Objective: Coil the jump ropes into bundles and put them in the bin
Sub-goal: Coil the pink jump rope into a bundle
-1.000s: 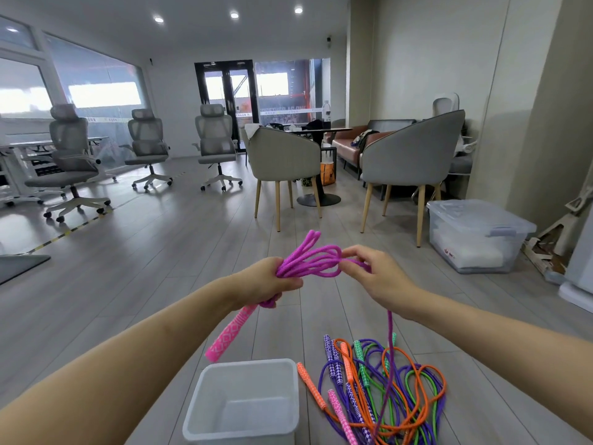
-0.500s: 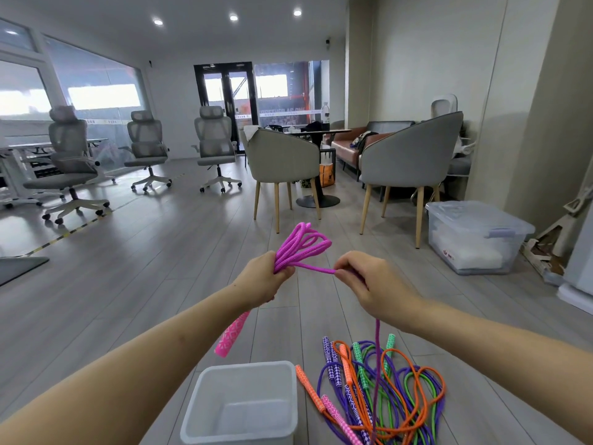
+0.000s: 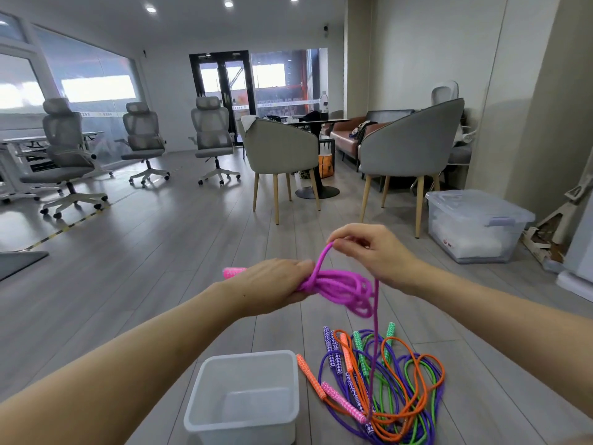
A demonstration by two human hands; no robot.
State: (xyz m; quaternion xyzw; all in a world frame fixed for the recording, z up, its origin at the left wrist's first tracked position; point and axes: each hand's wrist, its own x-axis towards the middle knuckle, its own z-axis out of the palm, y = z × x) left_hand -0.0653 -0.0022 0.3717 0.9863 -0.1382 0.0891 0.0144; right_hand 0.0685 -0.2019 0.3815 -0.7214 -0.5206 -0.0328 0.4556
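My left hand (image 3: 272, 285) grips the coiled magenta rope (image 3: 340, 285) above the floor; my right hand (image 3: 372, 252) pinches its free strand, which trails down into the tangled ropes (image 3: 385, 380) beside the empty bin (image 3: 244, 396). Pulling up could snag that tail and slacken my loops.

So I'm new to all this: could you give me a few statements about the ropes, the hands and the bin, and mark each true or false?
1. The left hand grips a coiled magenta rope. True.
2. The clear bin already holds a rope bundle. False: nothing lies in it.
3. The right hand pinches a loop of the magenta rope. True.
4. The orange, purple and green ropes on the floor are neatly bundled. False: they lie in a loose tangle.
5. The bin stands right of that tangle. False: it stands left.
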